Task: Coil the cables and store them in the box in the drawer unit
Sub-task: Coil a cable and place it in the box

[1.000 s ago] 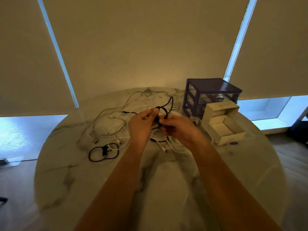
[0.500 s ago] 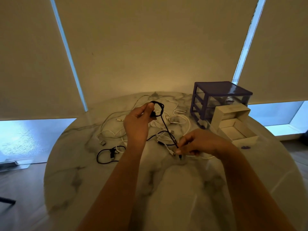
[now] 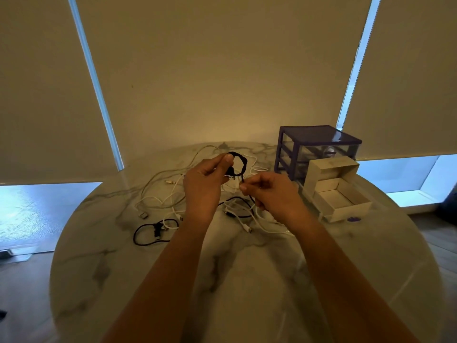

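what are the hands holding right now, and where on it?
Both hold one black cable. The left hand pinches its small coiled loop near the top; the right hand pinches the loose length just below the loop.

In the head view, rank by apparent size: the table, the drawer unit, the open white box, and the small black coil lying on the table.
1. table, by far the largest.
2. drawer unit and white box: look about alike, and the box is nearer the camera, so unranked.
3. black coil, smallest.
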